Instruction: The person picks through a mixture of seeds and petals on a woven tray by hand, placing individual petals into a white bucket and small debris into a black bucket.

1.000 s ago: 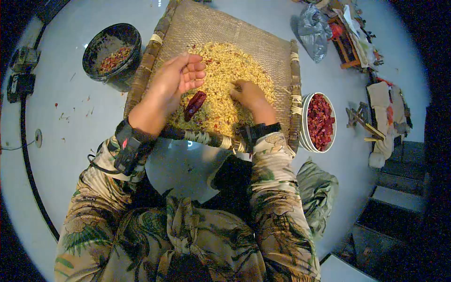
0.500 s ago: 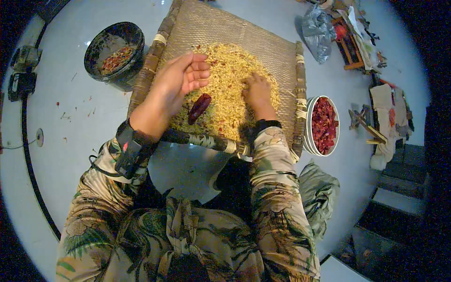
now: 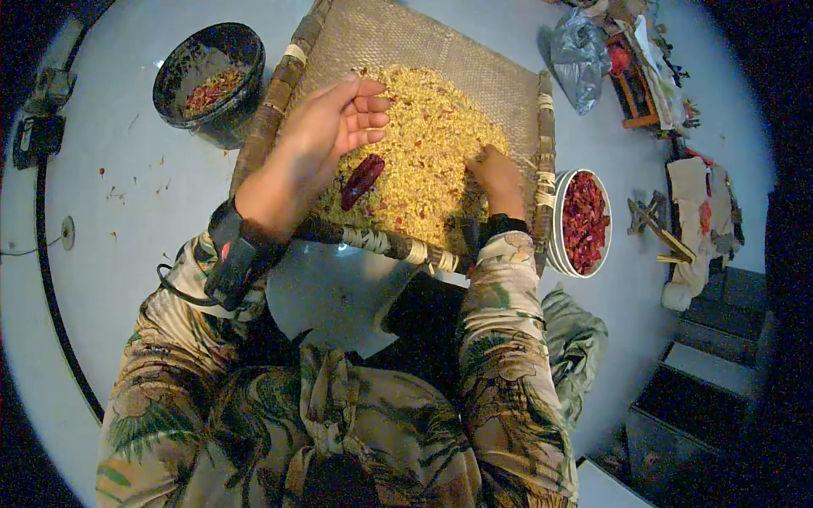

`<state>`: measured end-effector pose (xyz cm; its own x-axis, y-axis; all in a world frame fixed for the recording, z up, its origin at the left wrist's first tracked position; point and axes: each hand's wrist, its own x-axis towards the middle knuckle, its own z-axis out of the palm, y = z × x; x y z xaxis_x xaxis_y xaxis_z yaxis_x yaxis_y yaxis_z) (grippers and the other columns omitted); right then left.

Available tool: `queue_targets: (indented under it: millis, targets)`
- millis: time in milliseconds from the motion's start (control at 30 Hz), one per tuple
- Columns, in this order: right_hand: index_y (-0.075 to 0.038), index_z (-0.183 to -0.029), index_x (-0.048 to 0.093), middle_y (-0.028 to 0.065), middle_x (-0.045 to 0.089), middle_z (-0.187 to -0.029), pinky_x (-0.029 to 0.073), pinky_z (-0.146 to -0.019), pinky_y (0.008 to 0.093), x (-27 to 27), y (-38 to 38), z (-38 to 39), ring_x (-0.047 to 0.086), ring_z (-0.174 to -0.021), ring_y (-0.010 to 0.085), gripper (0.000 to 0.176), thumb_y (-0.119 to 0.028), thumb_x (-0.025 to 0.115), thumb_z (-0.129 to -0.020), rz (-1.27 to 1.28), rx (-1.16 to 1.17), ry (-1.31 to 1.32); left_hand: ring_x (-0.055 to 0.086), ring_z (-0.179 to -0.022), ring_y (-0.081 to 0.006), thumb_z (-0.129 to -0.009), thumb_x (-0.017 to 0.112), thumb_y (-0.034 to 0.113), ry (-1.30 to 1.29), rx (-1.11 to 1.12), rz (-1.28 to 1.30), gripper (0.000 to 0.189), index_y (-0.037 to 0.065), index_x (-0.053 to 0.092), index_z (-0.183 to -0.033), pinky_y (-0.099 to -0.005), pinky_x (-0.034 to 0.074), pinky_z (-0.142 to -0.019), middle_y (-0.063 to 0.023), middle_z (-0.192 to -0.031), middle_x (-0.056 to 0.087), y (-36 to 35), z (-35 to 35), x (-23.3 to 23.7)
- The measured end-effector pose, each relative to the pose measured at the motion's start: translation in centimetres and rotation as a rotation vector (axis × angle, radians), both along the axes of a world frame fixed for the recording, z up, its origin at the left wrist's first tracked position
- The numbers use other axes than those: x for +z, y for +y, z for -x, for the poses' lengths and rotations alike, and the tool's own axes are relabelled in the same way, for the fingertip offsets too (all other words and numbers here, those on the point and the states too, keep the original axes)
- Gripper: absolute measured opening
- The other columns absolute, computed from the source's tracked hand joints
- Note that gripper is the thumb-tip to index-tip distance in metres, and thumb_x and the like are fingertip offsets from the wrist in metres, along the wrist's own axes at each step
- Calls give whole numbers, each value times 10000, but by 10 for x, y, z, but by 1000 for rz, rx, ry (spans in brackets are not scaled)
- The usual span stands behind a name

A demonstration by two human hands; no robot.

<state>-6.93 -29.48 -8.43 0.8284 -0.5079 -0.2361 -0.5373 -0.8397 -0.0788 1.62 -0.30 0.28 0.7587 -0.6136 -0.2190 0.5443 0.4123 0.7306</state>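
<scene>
A woven tray point(image 3: 500, 76) with a wooden frame lies before me, bearing a broad heap of yellow seeds point(image 3: 415, 135) flecked with red bits. Over the heap's left side, my left hand point(image 3: 339, 123) hovers with its palm turned inward and its fingers loosely bent, holding nothing. Just below it, a dark red dried chili pepper point(image 3: 362, 181) rests on the seeds. My right hand point(image 3: 498, 175) is at the right edge of the heap with its fingers drawn together; anything between them is hidden or too small to name.
To the left stands a black bucket point(image 3: 246, 106) with red and yellowish scraps inside. Right of the tray is a white bucket point(image 3: 556, 233) full of red chili pieces point(image 3: 584, 224). A grey plastic bag point(image 3: 580, 59) and a cloth-covered item point(image 3: 693, 220) lie farther right.
My right hand has moved right across the seeds and its fingers have drawn together. My left hand stays over the left side, having shifted slightly up and right.
</scene>
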Motion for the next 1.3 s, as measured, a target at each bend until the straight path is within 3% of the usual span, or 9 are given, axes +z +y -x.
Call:
queue_targets:
  millis: [167, 300, 500, 600, 733, 933, 1033, 1067, 1300]
  targets:
    - [-47, -1103, 510, 153, 586, -1002, 443, -773, 345, -31, 0, -13, 564, -915, 276, 492, -256, 659, -684, -287, 274, -369, 567, -731, -159, -900, 379, 250, 21, 23, -18, 304, -1, 509, -1013, -280, 483, -695, -58, -849, 570, -2, 2, -3]
    - [-30, -1021, 566, 146, 602, -961, 443, -793, 328, -26, 4, -20, 569, -900, 264, 365, -172, 645, -694, -572, 157, -626, 568, -725, -158, -899, 381, 249, 25, 14, -32, 296, 3, 512, -1001, -284, 484, -690, -60, -846, 576, -2, 1, -3]
    - [3, -980, 576, 59, 602, -815, 448, -646, 271, 4, 17, -2, 539, -723, 126, 249, -157, 584, -790, -853, 202, -65, 569, -728, -153, -900, 379, 252, 24, 7, -6, 298, 5, 513, -1000, -278, 482, -685, -60, -850, 579, 1, 3, -3]
    - [2, -962, 586, 42, 606, -766, 445, -614, 269, 8, 52, 3, 537, -694, 118, 225, -156, 562, -804, -903, 338, -53, 567, -728, -151, -902, 374, 255, 20, 6, -17, 303, 4, 509, -1007, -273, 478, -687, -59, -850, 577, 2, 3, -1]
    - [-40, -971, 594, 125, 617, -791, 456, -649, 288, 18, 96, -3, 571, -716, 168, 231, -192, 555, -802, -584, 492, -11, 562, -728, -146, -904, 372, 259, 8, -22, 1, 310, 2, 503, -1017, -266, 476, -689, -54, -847, 573, -1, 5, -3]
    - [-47, -1048, 552, 153, 590, -950, 455, -694, 315, -27, 83, -18, 581, -787, 238, 281, -175, 542, -798, -536, 526, -255, 561, -729, -148, -905, 370, 261, -3, -38, -6, 313, 4, 500, -1027, -268, 476, -693, -53, -853, 572, -5, 3, -4]
    - [-53, -1098, 521, 146, 545, -1078, 434, -780, 325, -38, 68, -26, 557, -898, 266, 330, -170, 543, -790, -637, 414, -274, 562, -730, -150, -906, 367, 261, -6, -45, -10, 312, 7, 501, -1029, -268, 475, -701, -56, -863, 573, -5, 2, -5]
    - [-50, -1128, 497, 134, 523, -1126, 405, -844, 314, -38, 59, -27, 520, -990, 257, 365, -153, 544, -782, -418, 520, -348, 562, -730, -151, -906, 366, 261, -4, -45, -13, 312, 8, 501, -1029, -268, 474, -703, -56, -867, 573, -5, 1, -4]
    - [-27, -1098, 503, 170, 534, -1098, 418, -842, 356, -18, 11, -15, 518, -992, 321, 366, -177, 543, -767, -600, 90, -507, 558, -748, -146, -910, 354, 254, 8, -49, -9, 309, 10, 503, -1027, -267, 471, -707, -54, -871, 574, -2, -1, -2]
